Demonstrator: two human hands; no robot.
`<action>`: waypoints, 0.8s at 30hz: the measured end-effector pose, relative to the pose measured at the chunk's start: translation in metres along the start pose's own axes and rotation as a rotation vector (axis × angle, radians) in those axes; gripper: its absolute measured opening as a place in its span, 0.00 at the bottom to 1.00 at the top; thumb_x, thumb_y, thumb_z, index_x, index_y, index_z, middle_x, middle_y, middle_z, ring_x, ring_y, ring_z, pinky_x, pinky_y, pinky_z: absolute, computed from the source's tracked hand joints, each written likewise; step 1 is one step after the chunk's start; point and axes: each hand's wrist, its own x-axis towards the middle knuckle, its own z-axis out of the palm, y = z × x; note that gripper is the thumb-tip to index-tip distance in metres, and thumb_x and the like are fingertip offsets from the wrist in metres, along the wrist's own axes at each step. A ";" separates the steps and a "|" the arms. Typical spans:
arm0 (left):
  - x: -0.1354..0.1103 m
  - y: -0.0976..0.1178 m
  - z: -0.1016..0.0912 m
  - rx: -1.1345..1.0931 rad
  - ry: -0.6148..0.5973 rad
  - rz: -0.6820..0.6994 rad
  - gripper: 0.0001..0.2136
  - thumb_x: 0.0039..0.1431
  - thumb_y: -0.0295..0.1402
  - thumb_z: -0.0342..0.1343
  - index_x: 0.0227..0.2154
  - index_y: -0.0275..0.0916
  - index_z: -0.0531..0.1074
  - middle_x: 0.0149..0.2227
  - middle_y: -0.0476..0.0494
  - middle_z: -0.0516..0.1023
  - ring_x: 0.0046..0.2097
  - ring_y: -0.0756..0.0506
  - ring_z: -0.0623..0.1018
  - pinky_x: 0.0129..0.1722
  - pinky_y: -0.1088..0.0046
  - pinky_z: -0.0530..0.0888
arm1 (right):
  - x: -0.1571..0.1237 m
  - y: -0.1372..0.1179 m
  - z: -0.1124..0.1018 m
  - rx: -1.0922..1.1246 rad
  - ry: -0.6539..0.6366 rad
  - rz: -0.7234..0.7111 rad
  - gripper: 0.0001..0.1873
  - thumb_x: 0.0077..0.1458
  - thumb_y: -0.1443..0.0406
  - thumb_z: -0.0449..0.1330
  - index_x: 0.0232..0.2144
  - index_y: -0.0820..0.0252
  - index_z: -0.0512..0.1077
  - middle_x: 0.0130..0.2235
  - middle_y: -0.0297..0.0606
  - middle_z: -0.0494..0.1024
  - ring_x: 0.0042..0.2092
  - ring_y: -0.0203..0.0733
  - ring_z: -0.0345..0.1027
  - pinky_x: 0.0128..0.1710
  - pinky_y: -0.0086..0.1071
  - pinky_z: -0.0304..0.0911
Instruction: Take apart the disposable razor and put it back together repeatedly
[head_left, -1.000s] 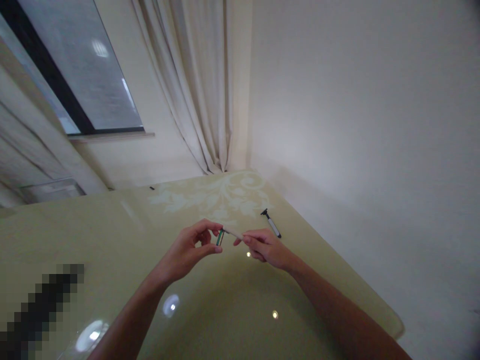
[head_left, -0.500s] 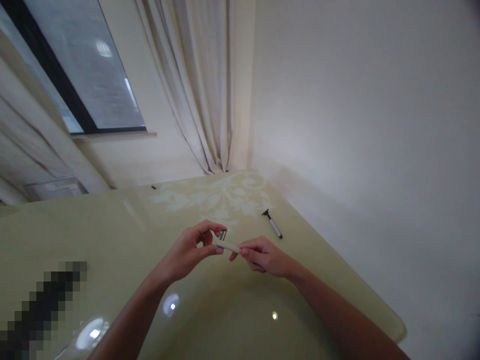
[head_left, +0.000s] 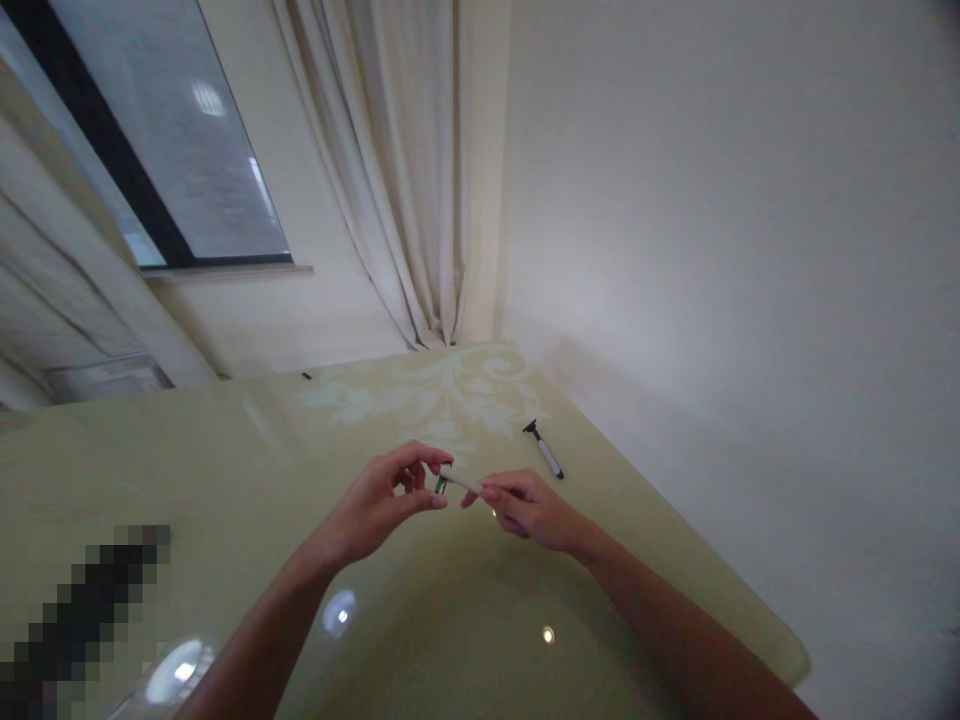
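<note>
Between the thumb and fingers of my left hand (head_left: 384, 503) is a small razor cartridge (head_left: 440, 484), dark with a green strip, held upright above the table. My right hand (head_left: 529, 510) pinches a slim, pale beige stick-like handle (head_left: 465, 481) that points left. Its far end meets the upper part of the cartridge; whether it is fixed there or only touching, I cannot tell. Beyond my right hand a razor (head_left: 547, 453) with a grey handle and black head lies on the table.
The glossy greenish table (head_left: 225, 480) has a pale floral pattern near its far corner. A small black piece (head_left: 306, 376) lies by the back edge. A pixelated dark shape (head_left: 82, 620) is at lower left. Curtains (head_left: 420, 180) and a wall (head_left: 712, 250) border the table.
The pale handle's far end has moved up from the bottom of the cartridge to its upper part. My right hand has shifted slightly; my left hand stays nearly in place.
</note>
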 end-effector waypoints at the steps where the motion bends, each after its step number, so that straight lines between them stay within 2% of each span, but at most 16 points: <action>1: 0.000 0.000 0.000 -0.006 0.012 -0.001 0.17 0.54 0.35 0.70 0.47 0.41 0.81 0.29 0.52 0.73 0.32 0.49 0.71 0.34 0.73 0.68 | 0.000 0.000 0.000 -0.002 -0.027 0.010 0.28 0.67 0.47 0.59 0.46 0.67 0.81 0.19 0.22 0.55 0.19 0.29 0.46 0.19 0.25 0.44; 3: 0.001 0.001 0.001 -0.016 0.019 -0.009 0.17 0.54 0.35 0.70 0.47 0.41 0.81 0.29 0.51 0.74 0.32 0.48 0.72 0.34 0.72 0.68 | 0.000 0.000 0.001 -0.009 -0.030 0.009 0.28 0.67 0.47 0.59 0.46 0.66 0.81 0.19 0.22 0.55 0.19 0.29 0.46 0.19 0.25 0.44; 7: 0.000 0.003 0.000 0.000 -0.015 -0.018 0.16 0.53 0.36 0.70 0.45 0.40 0.81 0.28 0.52 0.74 0.32 0.48 0.72 0.33 0.72 0.68 | 0.000 0.000 0.000 -0.020 0.066 -0.019 0.28 0.68 0.47 0.58 0.46 0.67 0.81 0.18 0.22 0.54 0.19 0.29 0.45 0.19 0.25 0.44; 11: 0.001 0.002 0.001 -0.030 0.011 -0.034 0.17 0.53 0.36 0.70 0.47 0.40 0.81 0.28 0.53 0.73 0.32 0.48 0.71 0.33 0.72 0.67 | 0.000 0.003 0.000 -0.006 -0.025 0.010 0.27 0.68 0.47 0.59 0.46 0.66 0.81 0.18 0.22 0.56 0.18 0.29 0.45 0.19 0.26 0.44; 16: 0.000 0.002 0.003 -0.041 0.000 -0.050 0.17 0.53 0.36 0.70 0.45 0.39 0.80 0.27 0.54 0.71 0.31 0.49 0.70 0.33 0.73 0.66 | 0.001 0.004 -0.002 -0.024 0.079 -0.045 0.27 0.69 0.47 0.58 0.45 0.67 0.80 0.18 0.21 0.55 0.19 0.29 0.45 0.19 0.25 0.45; 21: 0.001 0.000 0.005 -0.059 0.022 -0.065 0.18 0.54 0.37 0.70 0.48 0.39 0.79 0.27 0.55 0.69 0.31 0.50 0.68 0.32 0.73 0.65 | 0.001 0.004 0.002 -0.020 -0.011 -0.019 0.28 0.70 0.47 0.56 0.46 0.66 0.80 0.18 0.22 0.56 0.18 0.29 0.46 0.19 0.25 0.45; 24: 0.001 -0.002 0.005 -0.062 0.021 -0.073 0.19 0.53 0.37 0.70 0.47 0.39 0.79 0.26 0.55 0.67 0.30 0.50 0.67 0.32 0.73 0.64 | 0.002 0.006 0.003 -0.057 0.043 -0.033 0.30 0.70 0.46 0.55 0.48 0.67 0.79 0.18 0.22 0.56 0.19 0.29 0.45 0.19 0.25 0.45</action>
